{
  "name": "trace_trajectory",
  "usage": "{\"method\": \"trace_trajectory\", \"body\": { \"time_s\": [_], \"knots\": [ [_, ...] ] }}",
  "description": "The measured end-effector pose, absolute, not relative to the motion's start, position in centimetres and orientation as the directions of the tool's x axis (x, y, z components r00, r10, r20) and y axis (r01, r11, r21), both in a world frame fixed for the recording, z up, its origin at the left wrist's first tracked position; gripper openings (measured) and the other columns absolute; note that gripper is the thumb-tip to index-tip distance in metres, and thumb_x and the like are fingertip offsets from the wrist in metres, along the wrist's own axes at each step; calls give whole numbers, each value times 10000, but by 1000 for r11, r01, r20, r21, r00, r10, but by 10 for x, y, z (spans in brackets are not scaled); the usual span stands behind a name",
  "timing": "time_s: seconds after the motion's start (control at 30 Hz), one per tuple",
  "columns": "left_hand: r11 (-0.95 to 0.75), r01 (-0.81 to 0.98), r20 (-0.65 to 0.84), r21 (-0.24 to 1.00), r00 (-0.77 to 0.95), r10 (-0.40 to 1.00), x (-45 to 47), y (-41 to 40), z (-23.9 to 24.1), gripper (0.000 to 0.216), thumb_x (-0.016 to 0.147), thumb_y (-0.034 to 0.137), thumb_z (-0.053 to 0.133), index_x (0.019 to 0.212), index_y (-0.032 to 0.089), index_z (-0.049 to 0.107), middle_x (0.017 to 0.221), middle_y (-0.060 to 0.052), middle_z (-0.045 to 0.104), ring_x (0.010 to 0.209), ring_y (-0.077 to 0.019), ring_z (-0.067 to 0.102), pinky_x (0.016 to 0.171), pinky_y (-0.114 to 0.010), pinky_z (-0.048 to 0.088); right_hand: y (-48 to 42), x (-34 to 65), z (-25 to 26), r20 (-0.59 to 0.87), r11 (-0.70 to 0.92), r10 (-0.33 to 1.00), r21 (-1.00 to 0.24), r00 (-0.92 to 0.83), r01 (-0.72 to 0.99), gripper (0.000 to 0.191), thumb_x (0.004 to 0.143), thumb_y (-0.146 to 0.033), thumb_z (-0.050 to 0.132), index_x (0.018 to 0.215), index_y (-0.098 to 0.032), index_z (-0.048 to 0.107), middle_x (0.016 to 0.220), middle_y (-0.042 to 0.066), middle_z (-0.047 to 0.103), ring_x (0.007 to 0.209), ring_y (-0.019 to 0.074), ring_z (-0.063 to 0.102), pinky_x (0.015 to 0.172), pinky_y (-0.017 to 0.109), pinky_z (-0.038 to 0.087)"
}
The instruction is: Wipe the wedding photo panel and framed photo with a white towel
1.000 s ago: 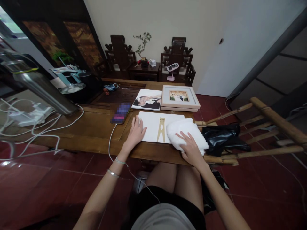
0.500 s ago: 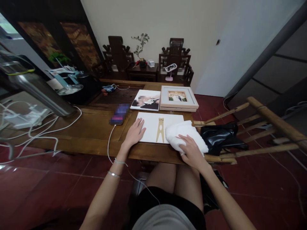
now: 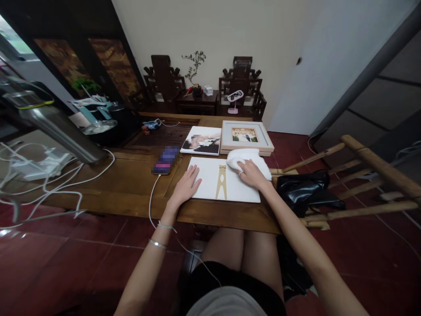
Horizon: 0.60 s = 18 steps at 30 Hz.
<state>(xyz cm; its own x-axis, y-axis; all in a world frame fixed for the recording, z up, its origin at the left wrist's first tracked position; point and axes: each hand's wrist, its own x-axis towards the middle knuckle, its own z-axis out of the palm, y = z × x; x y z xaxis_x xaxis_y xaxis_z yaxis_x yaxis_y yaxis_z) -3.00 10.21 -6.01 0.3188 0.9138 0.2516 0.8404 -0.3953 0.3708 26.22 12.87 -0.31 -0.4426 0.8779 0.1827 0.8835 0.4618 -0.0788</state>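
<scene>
A white panel [image 3: 207,180] with a tan clothespin-shaped figure [image 3: 221,182] on it lies flat at the table's front edge. My left hand [image 3: 187,186] rests on the panel's left side, fingers stretched out and holding nothing. Over the panel's upper right corner, my right hand [image 3: 252,174] is closed on a bunched white towel [image 3: 259,158]. The towel touches the panel and hides that corner. Behind the panel lie a picture panel [image 3: 202,141] with a partly blurred image and a pale box-like photo frame [image 3: 265,139].
A phone [image 3: 165,160] on a white cable lies left of the panel. Farther left stand a steel bottle [image 3: 62,123], tangled cables with a power strip [image 3: 42,164], and a dark pot [image 3: 123,116]. A bamboo chair [image 3: 378,175] with a black bag [image 3: 301,186] stands at the right.
My right hand has moved the towel away from me, from the panel's lower right corner to its upper right. The lower right corner now shows. My left hand stays put.
</scene>
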Motion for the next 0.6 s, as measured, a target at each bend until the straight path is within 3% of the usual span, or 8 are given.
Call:
{"method": "trace_trajectory", "body": {
  "time_s": [0.17, 0.27, 0.43, 0.6],
  "knots": [
    [-396, 834, 253, 384, 317, 914, -30, 102, -61, 548, 944, 399, 330, 1388, 82, 380, 1498, -154, 309, 1413, -251, 210, 1144, -429, 215, 126, 256, -2, 173, 432, 890, -28, -421, 902, 290, 825, -141, 431, 1068, -139, 588, 1021, 148, 635, 987, 268, 551, 969, 414, 342],
    [-387, 837, 246, 386, 311, 918, -28, 101, -60, 543, 945, 392, 328, 1388, 83, 379, 1499, -157, 305, 1414, -255, 205, 1141, -438, 217, 97, 261, -7, 160, 483, 866, -26, -473, 875, 318, 790, -115, 450, 1074, -125, 593, 1058, 165, 631, 1063, 268, 541, 1041, 442, 291],
    [-381, 839, 248, 389, 303, 920, -24, 99, -59, 535, 946, 383, 324, 1382, 80, 389, 1494, -155, 316, 1413, -253, 206, 1141, -432, 221, 21, 271, -12, 183, 589, 803, -98, -568, 802, 311, 743, -106, 489, 1023, -126, 623, 1235, 204, 568, 1191, 283, 487, 1085, 498, 260],
    [-381, 836, 263, 394, 294, 919, -24, 99, -60, 523, 944, 383, 337, 1376, 94, 403, 1485, -144, 340, 1411, -240, 217, 1144, -415, 222, 2, 277, -10, 225, 642, 765, -190, -603, 743, 187, 787, -159, 505, 922, -159, 635, 1234, 186, 577, 1194, 274, 493, 1093, 519, 258]
  ]
}}
